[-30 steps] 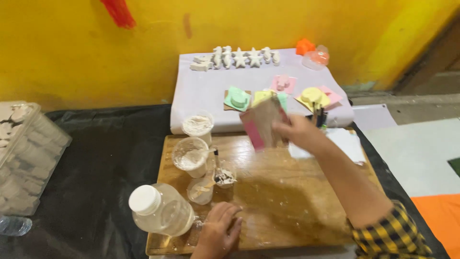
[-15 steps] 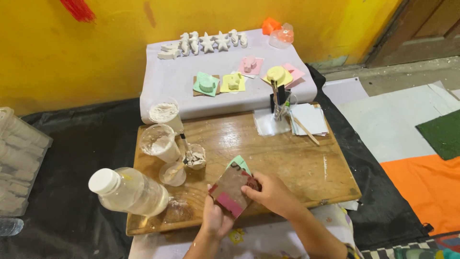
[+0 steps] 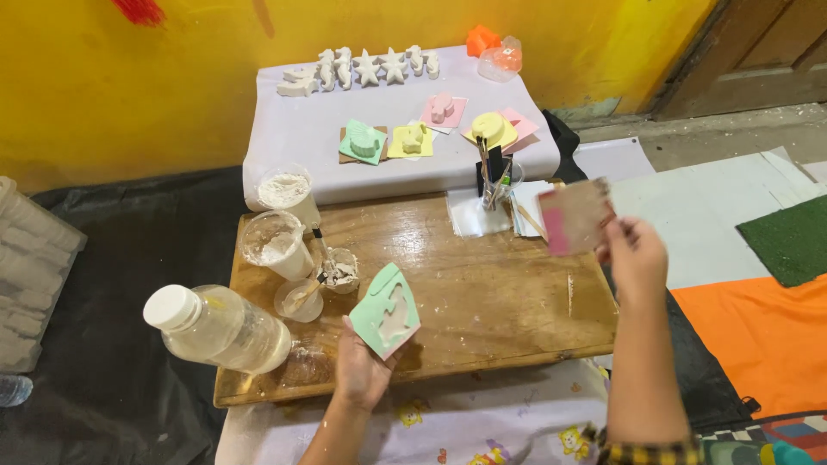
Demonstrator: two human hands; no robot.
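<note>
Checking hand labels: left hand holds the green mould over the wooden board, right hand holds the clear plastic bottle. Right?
Not quite. The head view shows the left hand holding the green mould over the wooden board, but the right hand holds a pinkish-brown square piece. The clear plastic bottle lies untouched on the board's left end.

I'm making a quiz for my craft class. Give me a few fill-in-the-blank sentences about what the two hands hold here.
The left hand holds a ____ mould.
The right hand holds a square board with a ____ stripe.
The plastic bottle lying on the wooden board has a ____ cap.

Missing words: green; pink; white
</note>
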